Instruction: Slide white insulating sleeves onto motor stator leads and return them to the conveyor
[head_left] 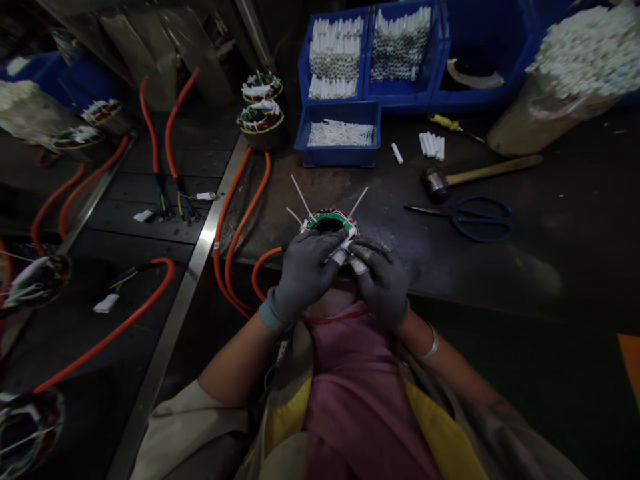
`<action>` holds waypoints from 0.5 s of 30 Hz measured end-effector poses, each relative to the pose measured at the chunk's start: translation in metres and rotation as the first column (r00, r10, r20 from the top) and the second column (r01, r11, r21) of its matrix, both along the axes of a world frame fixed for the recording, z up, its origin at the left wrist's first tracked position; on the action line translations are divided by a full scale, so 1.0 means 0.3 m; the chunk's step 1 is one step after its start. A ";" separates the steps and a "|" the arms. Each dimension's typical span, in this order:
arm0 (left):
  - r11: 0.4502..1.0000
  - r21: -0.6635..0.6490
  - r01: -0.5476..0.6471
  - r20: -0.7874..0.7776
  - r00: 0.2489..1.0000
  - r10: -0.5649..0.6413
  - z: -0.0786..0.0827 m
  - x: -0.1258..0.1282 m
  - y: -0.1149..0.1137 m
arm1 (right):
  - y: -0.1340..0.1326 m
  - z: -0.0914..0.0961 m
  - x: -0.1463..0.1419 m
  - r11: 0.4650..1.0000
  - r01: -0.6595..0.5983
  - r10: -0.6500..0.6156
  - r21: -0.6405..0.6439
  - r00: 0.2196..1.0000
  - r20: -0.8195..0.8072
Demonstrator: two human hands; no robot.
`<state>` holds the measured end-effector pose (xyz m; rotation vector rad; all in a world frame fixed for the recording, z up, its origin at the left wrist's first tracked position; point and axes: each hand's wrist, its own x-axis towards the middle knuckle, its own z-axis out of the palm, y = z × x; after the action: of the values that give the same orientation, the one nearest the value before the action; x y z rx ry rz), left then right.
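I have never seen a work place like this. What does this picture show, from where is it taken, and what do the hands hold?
One camera worn on a person's head took this picture, looking down, so you see their own chest and arms. Their left hand and right hand wear grey gloves. Together they hold a round wound coil, probably a motor stator. White ties stick out of it, and an orange cable runs from it. On the dark bench lie a mallet and scissors. Beyond them are blue bins of white tubes.
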<state>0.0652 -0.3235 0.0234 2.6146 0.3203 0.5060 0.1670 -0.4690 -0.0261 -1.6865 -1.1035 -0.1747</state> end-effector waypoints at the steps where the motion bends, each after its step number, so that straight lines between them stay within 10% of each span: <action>1: 1.000 -0.004 0.004 -0.011 1.000 -0.004 0.000 -0.001 0.002 | 0.002 0.000 0.003 1.000 -0.016 0.016 0.004 1.000 0.009; 15: 0.999 0.020 0.031 -0.063 0.998 -0.030 -0.011 -0.002 0.007 | 0.018 -0.020 0.031 0.998 -0.054 0.055 -0.026 0.998 0.041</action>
<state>0.0647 -0.3213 0.0200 2.6552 0.2959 0.4198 0.1763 -0.4637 -0.0320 -1.6794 -1.1863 -0.1624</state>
